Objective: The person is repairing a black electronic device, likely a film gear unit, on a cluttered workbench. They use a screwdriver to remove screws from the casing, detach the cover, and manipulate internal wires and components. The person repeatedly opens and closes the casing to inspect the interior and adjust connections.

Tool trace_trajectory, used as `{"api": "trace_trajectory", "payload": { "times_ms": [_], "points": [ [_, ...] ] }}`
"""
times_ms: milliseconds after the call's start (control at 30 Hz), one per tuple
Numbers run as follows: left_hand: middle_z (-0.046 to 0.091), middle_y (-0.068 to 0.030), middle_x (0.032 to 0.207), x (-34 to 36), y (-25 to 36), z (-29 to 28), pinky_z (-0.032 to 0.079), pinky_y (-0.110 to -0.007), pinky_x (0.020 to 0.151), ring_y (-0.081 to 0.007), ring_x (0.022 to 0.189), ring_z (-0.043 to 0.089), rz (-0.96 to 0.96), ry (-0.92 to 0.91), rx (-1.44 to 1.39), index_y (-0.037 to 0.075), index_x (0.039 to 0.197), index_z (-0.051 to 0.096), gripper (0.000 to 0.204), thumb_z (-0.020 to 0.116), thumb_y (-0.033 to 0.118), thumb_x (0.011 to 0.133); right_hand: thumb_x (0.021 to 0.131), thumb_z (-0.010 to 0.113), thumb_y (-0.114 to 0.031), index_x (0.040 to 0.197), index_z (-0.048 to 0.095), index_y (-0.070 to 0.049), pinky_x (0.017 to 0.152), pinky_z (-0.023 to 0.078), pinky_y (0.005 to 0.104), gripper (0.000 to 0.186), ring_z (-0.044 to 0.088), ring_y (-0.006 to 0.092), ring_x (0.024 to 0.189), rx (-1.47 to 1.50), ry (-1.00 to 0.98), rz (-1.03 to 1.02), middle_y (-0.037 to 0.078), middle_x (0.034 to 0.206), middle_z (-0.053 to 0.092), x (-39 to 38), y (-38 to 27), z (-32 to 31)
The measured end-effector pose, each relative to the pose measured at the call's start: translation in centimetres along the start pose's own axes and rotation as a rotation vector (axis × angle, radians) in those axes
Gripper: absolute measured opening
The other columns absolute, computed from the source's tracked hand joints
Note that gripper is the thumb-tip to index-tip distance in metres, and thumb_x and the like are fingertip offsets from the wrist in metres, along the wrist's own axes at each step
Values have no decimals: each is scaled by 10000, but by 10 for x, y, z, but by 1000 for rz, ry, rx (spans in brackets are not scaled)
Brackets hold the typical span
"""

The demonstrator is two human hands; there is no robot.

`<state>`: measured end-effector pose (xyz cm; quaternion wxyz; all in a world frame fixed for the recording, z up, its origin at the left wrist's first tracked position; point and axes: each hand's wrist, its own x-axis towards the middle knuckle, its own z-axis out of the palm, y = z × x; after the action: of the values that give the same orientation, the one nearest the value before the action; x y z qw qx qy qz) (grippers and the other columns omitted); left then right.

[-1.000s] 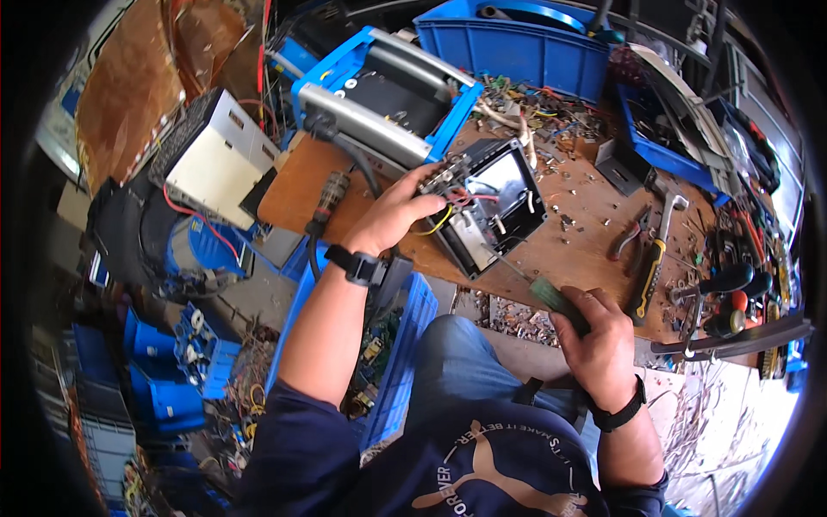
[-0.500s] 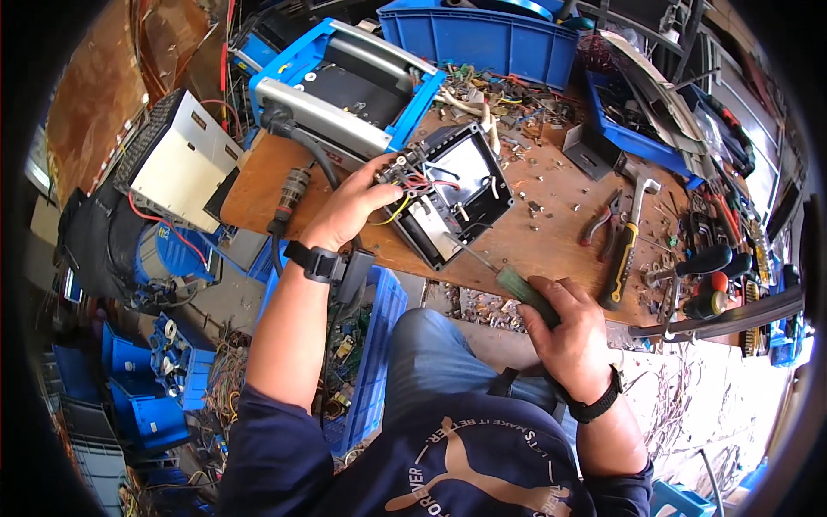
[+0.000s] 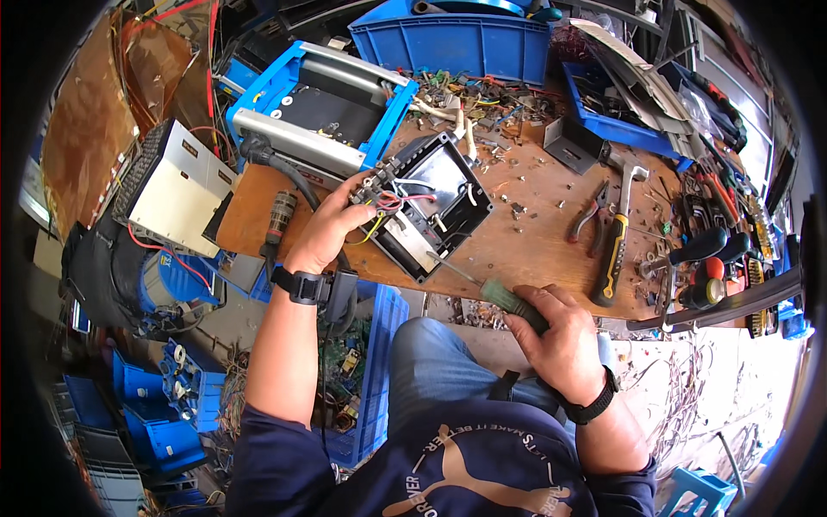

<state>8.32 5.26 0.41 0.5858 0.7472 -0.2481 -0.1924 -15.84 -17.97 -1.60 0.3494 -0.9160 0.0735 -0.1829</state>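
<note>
An opened black box-shaped housing (image 3: 478, 208) with wires and a terminal strip rests tilted at the bench's near edge. My left hand (image 3: 329, 226) grips its left side, thumb on the terminal strip (image 3: 372, 183) beside red, white and yellow wires (image 3: 394, 202). In my right hand (image 3: 564, 336) is a screwdriver (image 3: 508, 303) with a green handle, fingers wrapped round it. Its shaft points up-left, and the tip is at the housing's near wall, close to a pale plate (image 3: 412, 243). Whether the tip touches a screw I cannot tell.
A blue-framed equipment case (image 3: 345, 108) stands behind, with a thick black cable. To the right lie pliers (image 3: 590, 215), a hammer (image 3: 616, 250) and more hand tools. Blue bins (image 3: 457, 47) line the back; a blue crate (image 3: 379, 379) of circuit boards sits below the bench edge.
The whole view has shifted slightly. The housing and both hands keep nearly the same places; the screwdriver's tip sits a little farther left along the housing's near wall.
</note>
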Motion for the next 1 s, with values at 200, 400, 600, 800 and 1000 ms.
{"api": "trace_trajectory", "payload": {
  "times_ms": [200, 400, 600, 800, 1000],
  "points": [
    [572, -103, 1302, -1, -3, -3, 334, -308, 1082, -174, 1212, 509, 4, 17, -77, -26, 1426, 411, 618, 554, 129, 845, 825, 720, -102, 1158, 627, 29, 879, 495, 356, 370, 656, 296, 973, 350, 227, 154, 201, 1072, 670, 3, 26, -16],
    [605, -110, 1230, 0, -4, 2, 349, -311, 1065, -184, 1177, 538, 29, 29, -5, -17, 1450, 384, 640, 529, 133, 844, 876, 579, -76, 1272, 523, 51, 954, 462, 393, 419, 601, 360, 1088, 184, 257, 185, 241, 1178, 598, 59, 74, -22],
    [610, -104, 1227, -3, -2, 3, 335, -319, 1080, -189, 1196, 528, 66, 16, 91, 4, 1454, 393, 633, 541, 128, 851, 873, 553, -114, 1234, 529, 13, 806, 533, 475, 383, 635, 430, 938, -389, 114, 197, 265, 1065, 598, 114, 89, 11],
    [538, -114, 1336, -4, -2, 6, 312, -323, 1100, -194, 1253, 483, 111, 6, 116, -24, 1436, 399, 635, 551, 120, 837, 910, 496, -166, 1043, 608, -71, 623, 573, 373, 198, 688, 280, 828, -817, 93, 155, 132, 979, 652, 129, 94, 34],
    [473, -195, 1390, -5, -3, 15, 281, -378, 1138, -310, 1331, 419, 186, 50, 268, -35, 1393, 440, 690, 626, 190, 768, 884, 519, -146, 1022, 627, -53, 751, 549, 426, 198, 680, 331, 848, -814, 112, 71, 143, 961, 666, 122, 91, 25]
  ]
}}
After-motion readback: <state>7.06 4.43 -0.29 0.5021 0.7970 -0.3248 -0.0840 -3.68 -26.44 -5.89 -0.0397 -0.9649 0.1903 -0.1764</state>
